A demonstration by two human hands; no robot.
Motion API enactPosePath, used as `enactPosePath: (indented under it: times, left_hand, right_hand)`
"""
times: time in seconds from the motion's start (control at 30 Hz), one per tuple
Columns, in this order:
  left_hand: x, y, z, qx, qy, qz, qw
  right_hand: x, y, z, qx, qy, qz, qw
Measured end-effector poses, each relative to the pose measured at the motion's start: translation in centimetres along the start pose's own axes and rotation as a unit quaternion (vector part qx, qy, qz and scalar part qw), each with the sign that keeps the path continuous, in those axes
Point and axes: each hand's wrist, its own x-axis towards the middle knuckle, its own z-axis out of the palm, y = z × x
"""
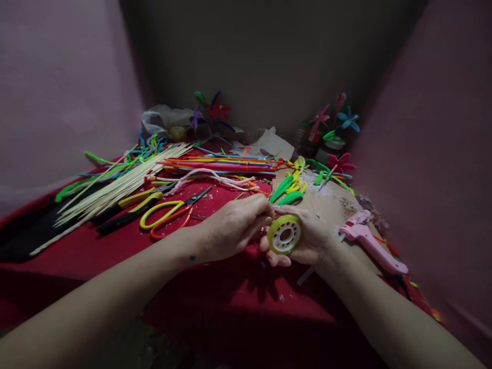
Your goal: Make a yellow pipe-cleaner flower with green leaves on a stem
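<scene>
A roll of yellow-green tape (275, 240) with a white core rests in my right hand (313, 236), whose fingers curl beneath and around it. My left hand (240, 223) is closed at the roll's left edge, fingertips pressed together; what they pinch, if anything, is hidden. Just beyond my hands lie green pipe-cleaner leaves (291, 198). Scissors (163, 214) with yellow and orange handles lie left of my left hand, beside pliers (132, 210) with black and yellow grips.
Thin wooden sticks (123, 182) and colourful pipe cleaners (223, 164) spread over the red cloth (96, 256). A pink glue gun (374, 241) lies on cardboard at the right. Pipe-cleaner flowers (219, 110) stand at the back, others (348, 120) at the back right.
</scene>
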Motion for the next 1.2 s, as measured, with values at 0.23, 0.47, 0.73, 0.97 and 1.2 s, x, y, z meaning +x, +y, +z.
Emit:
enactPosePath:
  times: [0.23,0.47,0.73,0.97,1.2]
  left_hand:
    - [0.0,-0.4,0.0,-0.131,-0.006,-0.04,0.991]
    - [0.1,-0.9,0.8,-0.221,-0.029,-0.084,0.971]
    - [-0.4,-0.6,2.0,-0.243,-0.028,-0.097,0.965]
    - [0.2,0.4,2.0,-0.291,-0.016,-0.144,0.946]
    - [-0.1,-0.2,0.6,-0.521,-0.138,-0.235,0.809]
  right_hand:
    - [0.0,0.1,-0.4,0.013,-0.032,0.034,0.999]
    - [0.1,0.3,-0.3,0.019,-0.03,0.036,0.999]
    - [0.6,0.7,-0.5,0.029,-0.02,0.05,0.998]
    - [0.9,0.9,-1.2,0.015,-0.068,0.083,0.994]
    - [0.5,-0.1,-0.2,0.032,-0.028,0.062,0.997]
